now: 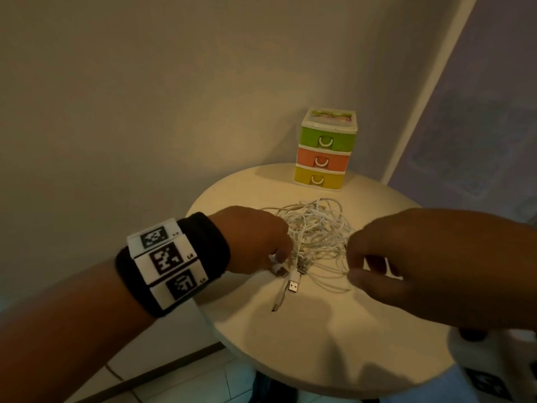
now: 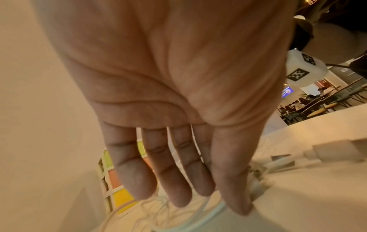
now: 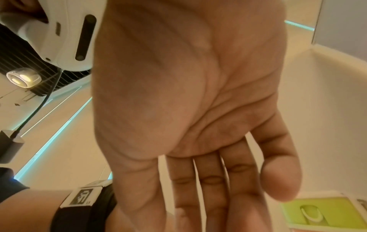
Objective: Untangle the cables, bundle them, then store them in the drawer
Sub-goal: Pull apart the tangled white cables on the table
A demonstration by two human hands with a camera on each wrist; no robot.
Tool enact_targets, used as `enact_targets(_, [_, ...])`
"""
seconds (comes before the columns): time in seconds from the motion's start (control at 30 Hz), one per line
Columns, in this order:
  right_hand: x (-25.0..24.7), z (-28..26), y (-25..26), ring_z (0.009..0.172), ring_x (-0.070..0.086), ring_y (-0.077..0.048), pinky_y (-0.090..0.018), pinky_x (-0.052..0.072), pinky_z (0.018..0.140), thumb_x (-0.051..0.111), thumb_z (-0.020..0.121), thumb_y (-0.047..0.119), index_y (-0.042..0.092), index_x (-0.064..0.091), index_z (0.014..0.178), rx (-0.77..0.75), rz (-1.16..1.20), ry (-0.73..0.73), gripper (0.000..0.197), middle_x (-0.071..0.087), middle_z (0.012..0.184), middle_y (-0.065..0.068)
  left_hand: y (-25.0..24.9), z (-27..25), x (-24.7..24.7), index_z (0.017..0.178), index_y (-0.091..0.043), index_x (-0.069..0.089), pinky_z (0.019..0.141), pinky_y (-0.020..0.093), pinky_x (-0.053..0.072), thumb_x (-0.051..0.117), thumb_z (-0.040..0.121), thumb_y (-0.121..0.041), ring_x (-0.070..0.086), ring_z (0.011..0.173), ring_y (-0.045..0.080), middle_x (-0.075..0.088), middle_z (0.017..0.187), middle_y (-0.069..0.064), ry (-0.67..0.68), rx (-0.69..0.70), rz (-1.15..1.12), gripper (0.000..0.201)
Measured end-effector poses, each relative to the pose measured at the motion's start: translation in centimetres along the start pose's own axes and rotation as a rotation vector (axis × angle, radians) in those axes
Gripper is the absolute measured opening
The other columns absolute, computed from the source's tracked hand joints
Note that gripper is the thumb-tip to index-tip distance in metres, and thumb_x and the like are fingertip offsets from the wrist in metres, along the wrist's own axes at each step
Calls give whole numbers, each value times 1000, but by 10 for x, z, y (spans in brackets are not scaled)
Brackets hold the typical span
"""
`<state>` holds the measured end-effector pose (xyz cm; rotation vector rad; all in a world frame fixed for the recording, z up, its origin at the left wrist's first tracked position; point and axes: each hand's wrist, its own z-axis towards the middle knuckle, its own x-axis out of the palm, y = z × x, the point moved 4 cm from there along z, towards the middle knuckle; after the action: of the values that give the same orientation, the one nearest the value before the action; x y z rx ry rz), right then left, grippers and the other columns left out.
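A tangle of thin white cables [image 1: 316,231] lies on a round cream table [image 1: 319,350], with USB plugs [image 1: 293,286] sticking out at its near edge. My left hand [image 1: 276,254] reaches down onto the tangle's left side. In the left wrist view its fingers [image 2: 178,180] are nearly straight and the thumb tip touches a cable [image 2: 214,210] on the table. My right hand [image 1: 353,261] hovers at the tangle's right edge, thumb and fingers apart, holding nothing. A small three-drawer unit [image 1: 324,149] with green, orange and yellow drawers, all closed, stands behind the cables.
The table stands close to a plain wall [image 1: 145,112] in a corner. Its near half is bare. Tiled floor [image 1: 189,385] shows below the table's left edge. The green top drawer [image 3: 317,210] shows in the right wrist view.
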<state>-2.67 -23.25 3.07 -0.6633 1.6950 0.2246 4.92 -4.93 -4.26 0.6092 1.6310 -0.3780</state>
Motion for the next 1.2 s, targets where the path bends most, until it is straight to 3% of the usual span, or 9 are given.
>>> enact_targets(0.1, [-15,28,6,75,53,-1,-30,52,72,34,83,66,45,48,90,-96,44,-151,26,58,88,16,6,-2,-2,103,-30,53,78,32,47,52,95,-32,56,92,14,59,109,-10,35,18,-78,8])
enact_targets(0.27, [-19,47,5,69,51,-3,-29,50,64,35,85,68,42,52,107,-101,27,-228,39,55,78,14,17,-8,-40,105,-22,46,67,15,47,48,99,-24,60,76,-6,68,90,-18,-187,74,-485,6])
enact_targets(0.4, [-33,63,-5,63,47,-3,-31,48,60,27,82,74,40,50,98,-95,109,-359,44,52,73,13,12,-5,-66,107,-12,41,67,22,55,49,98,-9,64,70,4,70,84,1,-459,130,-910,13])
enact_targets(0.5, [-38,76,-17,69,58,-7,-35,53,67,33,85,67,36,57,85,-109,356,-501,40,65,80,8,9,0,-71,101,-19,32,65,41,59,50,95,-1,66,67,17,69,74,-3,-579,140,-1141,26])
enact_targets(0.6, [-34,83,-28,66,58,-9,-25,47,62,49,87,57,27,72,81,-106,660,-587,38,66,73,4,9,5,-67,92,-23,25,61,39,59,45,94,8,68,66,23,71,78,-4,-635,154,-1220,37])
enact_targets(0.7, [-29,84,-30,64,58,-2,-14,43,56,55,90,45,22,76,78,-122,923,-671,33,68,74,5,9,11,-65,88,-22,22,59,32,55,48,94,8,65,65,21,70,77,4,-658,165,-1243,40])
enact_targets(1.0, [-48,73,-26,57,59,-25,-44,58,65,36,102,26,17,55,87,-200,1285,-901,26,54,58,1,13,27,-44,95,-3,40,62,23,48,53,96,-5,60,69,12,69,82,7,-401,138,-1110,14])
enact_targets(1.1, [-50,65,-29,52,46,-12,-28,44,51,34,101,35,21,52,89,-200,976,-917,25,47,61,6,21,31,-43,87,-14,48,68,27,50,56,96,-14,59,71,11,64,73,-6,-393,115,-1011,12])
enact_targets(1.2, [-34,69,-28,60,50,-11,-25,36,51,33,99,41,22,44,94,-110,555,-757,22,52,72,8,23,35,-47,93,-9,54,74,40,51,56,95,-20,58,72,14,62,78,8,-448,104,-999,11])
